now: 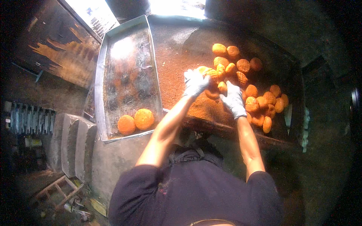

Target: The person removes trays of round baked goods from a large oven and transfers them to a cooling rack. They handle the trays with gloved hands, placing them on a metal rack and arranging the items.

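Observation:
My left hand, in a pale glove, is up against several round, orange-brown, crumb-coated pieces on a mesh screen. Its fingertips are partly hidden, so its grip is unclear. To the right, my gloved right hand has thumb and forefinger apart, beside a small orange-brown piece. Loose brown crumbs cover the mesh below and between the hands. More of the pieces lie in a heap right of my right hand, some showing a grid-marked face.
A shallow metal tray stands left of the screen, two round coated pieces at its near end. Along the screen's near side runs a dark edge. Grey blocks and a wooden ladder-like frame are at lower left.

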A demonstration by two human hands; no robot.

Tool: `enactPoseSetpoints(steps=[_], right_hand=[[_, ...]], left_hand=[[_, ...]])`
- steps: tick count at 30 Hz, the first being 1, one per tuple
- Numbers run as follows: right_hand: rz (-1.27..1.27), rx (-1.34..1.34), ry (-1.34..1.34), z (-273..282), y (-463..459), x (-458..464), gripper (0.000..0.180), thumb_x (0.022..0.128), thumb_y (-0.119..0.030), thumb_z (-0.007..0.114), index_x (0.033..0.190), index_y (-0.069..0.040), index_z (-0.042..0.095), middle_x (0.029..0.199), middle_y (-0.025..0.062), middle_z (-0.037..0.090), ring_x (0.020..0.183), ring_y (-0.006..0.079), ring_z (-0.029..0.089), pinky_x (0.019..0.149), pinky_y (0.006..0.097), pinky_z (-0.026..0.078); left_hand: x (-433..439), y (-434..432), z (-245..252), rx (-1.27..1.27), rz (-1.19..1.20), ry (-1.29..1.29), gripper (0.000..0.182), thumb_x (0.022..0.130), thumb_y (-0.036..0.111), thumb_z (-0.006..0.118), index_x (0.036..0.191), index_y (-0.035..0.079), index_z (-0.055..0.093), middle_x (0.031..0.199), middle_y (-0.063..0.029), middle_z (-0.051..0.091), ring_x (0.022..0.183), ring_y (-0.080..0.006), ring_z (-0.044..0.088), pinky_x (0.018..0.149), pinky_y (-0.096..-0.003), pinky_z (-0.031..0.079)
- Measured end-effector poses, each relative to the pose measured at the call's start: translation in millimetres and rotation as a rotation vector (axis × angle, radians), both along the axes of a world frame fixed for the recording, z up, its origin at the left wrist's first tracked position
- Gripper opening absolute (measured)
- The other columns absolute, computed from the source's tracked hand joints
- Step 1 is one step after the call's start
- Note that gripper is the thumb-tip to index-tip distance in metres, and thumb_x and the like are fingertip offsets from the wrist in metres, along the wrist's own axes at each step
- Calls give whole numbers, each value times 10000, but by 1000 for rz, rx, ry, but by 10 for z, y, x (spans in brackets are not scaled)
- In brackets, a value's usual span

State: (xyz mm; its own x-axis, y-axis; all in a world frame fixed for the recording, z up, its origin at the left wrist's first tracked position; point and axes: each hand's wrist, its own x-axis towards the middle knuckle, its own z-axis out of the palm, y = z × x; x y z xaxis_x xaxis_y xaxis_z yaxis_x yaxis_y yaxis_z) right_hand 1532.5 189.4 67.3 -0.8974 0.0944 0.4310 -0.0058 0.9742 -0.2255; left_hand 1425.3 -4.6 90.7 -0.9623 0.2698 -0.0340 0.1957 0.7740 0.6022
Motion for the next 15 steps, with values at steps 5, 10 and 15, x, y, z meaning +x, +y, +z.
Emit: enactPoseSetpoints(steps=[5, 10, 15], right_hand=[[-11, -518, -80, -40, 167, 2, 426, 927, -260, 765, 1265, -5, 716, 1165, 200, 762, 1052, 420, 732, 958, 485, 589], [174, -1562, -248, 715, -488, 358, 474, 1031, -306, 674, 1448, -88, 624, 1334, 96, 694, 1153, 252, 714, 933, 402, 613], [834, -1453, -641, 998, -2222, 109, 530, 1007, -135, 640, 1516, -11, 555, 1403, 148, 661, 1247, 254, 680, 997, 388, 612]], left_hand=[[16, 601, -378, 269, 89, 145, 670, 808, 272, 816, 1387, 26, 583, 1205, -253, 649, 1186, -422, 599, 1059, -502, 491], [436, -854, 393, 477, -96, 497, 713, 737, 45, 835, 1403, 34, 579, 1226, -215, 642, 1211, -400, 606, 1059, -477, 507], [1472, -3535, 628, 343, 531, 357, 566, 752, 61, 854, 1284, 61, 662, 1241, -197, 627, 1209, -377, 609, 1064, -482, 502]])
